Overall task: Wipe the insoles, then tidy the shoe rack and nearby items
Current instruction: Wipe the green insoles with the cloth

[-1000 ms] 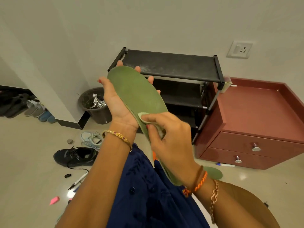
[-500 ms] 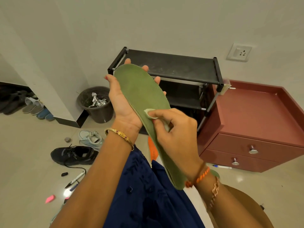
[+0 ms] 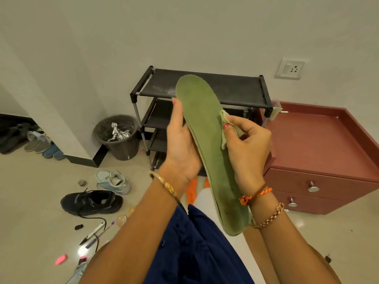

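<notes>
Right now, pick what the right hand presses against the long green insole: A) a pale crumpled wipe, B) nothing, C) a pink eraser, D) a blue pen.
A: the right hand pinches a pale crumpled wipe against the long green insole.

Left hand (image 3: pixel 180 152) grips green insole (image 3: pixel 207 140) from behind, toe end toward 12 o'clock. Right hand (image 3: pixel 246 148) pinches pale cloth (image 3: pixel 225 124) against insole's 3 o'clock edge. Black shoe rack (image 3: pixel 231 89) behind; red drawer cabinet (image 3: pixel 320 160) at 3 o'clock. Bin (image 3: pixel 119 138), black sneaker (image 3: pixel 92 201) and pale sneaker (image 3: pixel 113 181) at 9 o'clock.
</notes>
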